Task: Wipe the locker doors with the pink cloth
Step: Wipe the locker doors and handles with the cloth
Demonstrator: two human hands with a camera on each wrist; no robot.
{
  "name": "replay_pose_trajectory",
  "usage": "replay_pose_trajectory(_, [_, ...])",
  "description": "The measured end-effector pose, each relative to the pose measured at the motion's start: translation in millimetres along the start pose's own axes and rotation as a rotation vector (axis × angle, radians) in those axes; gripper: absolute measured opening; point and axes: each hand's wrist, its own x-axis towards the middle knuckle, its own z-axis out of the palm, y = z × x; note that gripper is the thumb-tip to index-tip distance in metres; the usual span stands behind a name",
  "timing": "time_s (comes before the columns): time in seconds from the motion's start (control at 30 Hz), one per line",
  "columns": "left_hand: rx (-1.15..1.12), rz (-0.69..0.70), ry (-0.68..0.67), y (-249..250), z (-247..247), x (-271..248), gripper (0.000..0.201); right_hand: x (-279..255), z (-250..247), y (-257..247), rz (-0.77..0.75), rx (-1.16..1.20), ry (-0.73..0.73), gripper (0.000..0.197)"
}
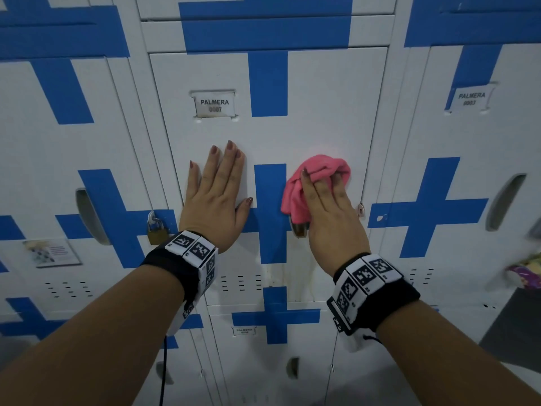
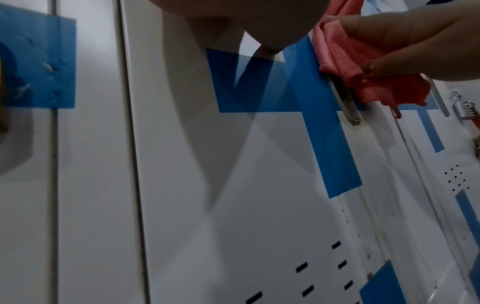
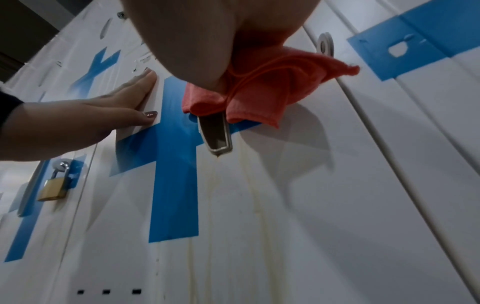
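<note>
The middle white locker door [image 1: 322, 112] carries blue tape crosses and a name label [image 1: 215, 104]. My left hand [image 1: 216, 194] lies flat on it with fingers straight and spread, left of the vertical blue stripe. My right hand [image 1: 330, 206] holds a bunched pink cloth [image 1: 322, 165] against the same door, right of that stripe and over the top of the recessed handle [image 1: 299, 230]. In the left wrist view the right hand's thumb and fingers [image 2: 415, 45] pinch the pink cloth [image 2: 345, 61]. In the right wrist view the pink cloth [image 3: 259, 92] hangs over the handle [image 3: 217, 135].
A brass padlock [image 1: 156, 231] hangs on the left neighbouring locker's hasp. Yellowish drip streaks [image 3: 249, 185] run down below the handle. A small hasp [image 1: 361, 209] sticks out at the door's right edge. Something colourful [image 1: 524, 273] sits at the far right. More doors lie below.
</note>
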Motion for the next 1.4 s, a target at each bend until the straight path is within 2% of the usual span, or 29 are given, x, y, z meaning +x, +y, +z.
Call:
replay_pose_trajectory(0.17, [0.002, 0.004, -0.003, 0, -1, 0, 0.073, -10, 13, 3, 0.011, 0.019, 0.027, 0.092])
replay_pose_trajectory(0.23, [-0.005, 0.002, -0.006, 0, -2, 0, 0.073, -15, 17, 3, 0.014, 0.034, 0.016, 0.093])
replay_pose_trajectory(0.37, [-0.007, 0.005, -0.002, 0, -2, 1, 0.073, -35, 31, 6, 0.03, 0.019, -0.096, 0.094])
replay_pose_trajectory(0.57, [-0.002, 0.004, -0.006, 0, -2, 1, 0.075, -56, 43, 13, -0.009, -0.062, -0.09, 0.105])
replay_pose_trajectory(0.77, [0.005, 0.001, -0.007, 1, -2, 1, 0.074, -80, 47, 20, -0.018, -0.019, -0.229, 0.103])
replay_pose_trajectory(0.87, [0.004, 0.004, -0.002, 1, -1, 0, 0.073, -73, 29, 15, -0.008, 0.014, -0.186, 0.091])
replay_pose_trajectory(0.93, [0.005, 0.006, 0.002, 1, -1, 0, 0.073, -51, 10, 13, 0.014, 0.031, -0.135, 0.084])
replay_pose_trajectory(1.07, [-0.002, 0.008, -0.001, 1, 0, 1, 0.073, -1, -20, 9, 0.044, 0.031, 0.068, 0.079])
replay_pose_trajectory(1.13, [-0.008, 0.01, 0.006, 1, 0, 0, 0.073, 5, -20, 9, 0.061, 0.054, 0.113, 0.084])
replay_pose_trajectory(1.23, [-0.002, 0.009, 0.01, 0, 1, 0, 0.073, 2, -10, 12, 0.114, 0.126, 0.128, 0.087])
replay_pose_trajectory(1.4, [-0.011, 0.008, 0.003, 0, 1, -1, 0.074, -3, 15, 24, 0.06, -0.107, 0.065, 0.076])
